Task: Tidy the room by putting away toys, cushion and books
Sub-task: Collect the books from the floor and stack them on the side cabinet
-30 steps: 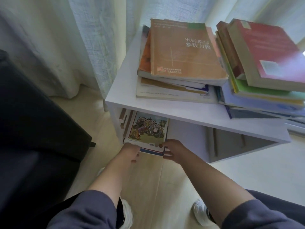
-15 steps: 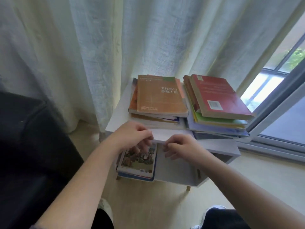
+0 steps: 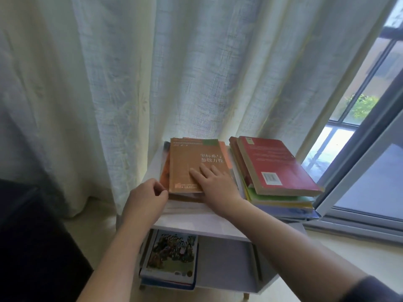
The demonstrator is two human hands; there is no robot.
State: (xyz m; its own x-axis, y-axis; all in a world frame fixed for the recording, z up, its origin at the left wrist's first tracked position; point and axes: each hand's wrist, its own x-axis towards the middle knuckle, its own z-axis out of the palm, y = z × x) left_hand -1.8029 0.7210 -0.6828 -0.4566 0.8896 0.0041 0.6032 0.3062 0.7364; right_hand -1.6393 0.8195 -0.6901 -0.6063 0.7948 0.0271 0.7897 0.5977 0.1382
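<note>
Two piles of books sit on the white surface [image 3: 192, 223] by the curtain [image 3: 152, 73]. At the left pile's near corner, the left hand [image 3: 146, 199] has its fingers curled against the orange book [image 3: 185, 162] (gripping or only touching, I cannot tell). Below, a picture book [image 3: 172, 256] lies on the lower shelf. Now the right hand [image 3: 218, 184]: flat on that orange cover, fingers straight. Further right, the red book [image 3: 277, 164] tops its pile.

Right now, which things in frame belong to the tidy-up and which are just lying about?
Job: orange book, under the flat right hand; left stack beneath it, left hand curled at its near corner; red book topping the right stack; picture book on the lower shelf; white shelf unit holding them all.
Just there: curtain; window; dark furniture at left.
</note>
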